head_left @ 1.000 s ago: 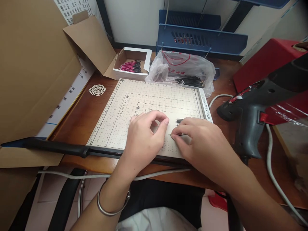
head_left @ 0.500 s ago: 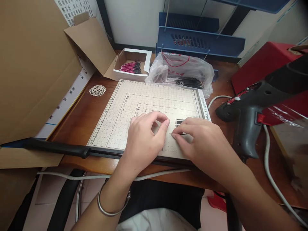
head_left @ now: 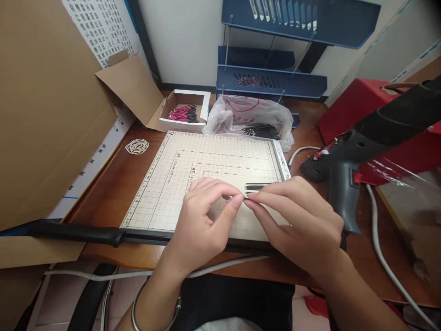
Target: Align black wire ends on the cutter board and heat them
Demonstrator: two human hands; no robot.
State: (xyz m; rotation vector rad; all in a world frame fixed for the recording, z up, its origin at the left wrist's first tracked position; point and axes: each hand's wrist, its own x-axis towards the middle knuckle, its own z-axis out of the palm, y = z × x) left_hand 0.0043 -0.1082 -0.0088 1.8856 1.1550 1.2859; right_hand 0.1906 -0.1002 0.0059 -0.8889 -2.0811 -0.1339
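Both my hands rest over the gridded paper cutter board (head_left: 179, 184). My left hand (head_left: 203, 220) is closed in a pinch, thumb and forefinger tips meeting at the tips of my right hand (head_left: 299, 220), which is also pinched. Between the touching fingertips sits something very thin that I cannot make out. A small row of thin black pieces (head_left: 257, 187) lies on the board just beyond the fingertips. A silver bangle (head_left: 138, 317) circles my left wrist.
The cutter's black lever arm (head_left: 79, 232) runs along the near edge. A black heat gun (head_left: 344, 161) stands right, with a white cable (head_left: 382, 257). Behind lie a plastic bag of black pieces (head_left: 255, 119), a white box of pink pieces (head_left: 184, 112), rubber bands (head_left: 137, 146), cardboard, blue trays, a red box.
My fingertips have come together: the thin black piece seen in the right pinch is now hidden where both pinches meet. The camera tilted up a little.
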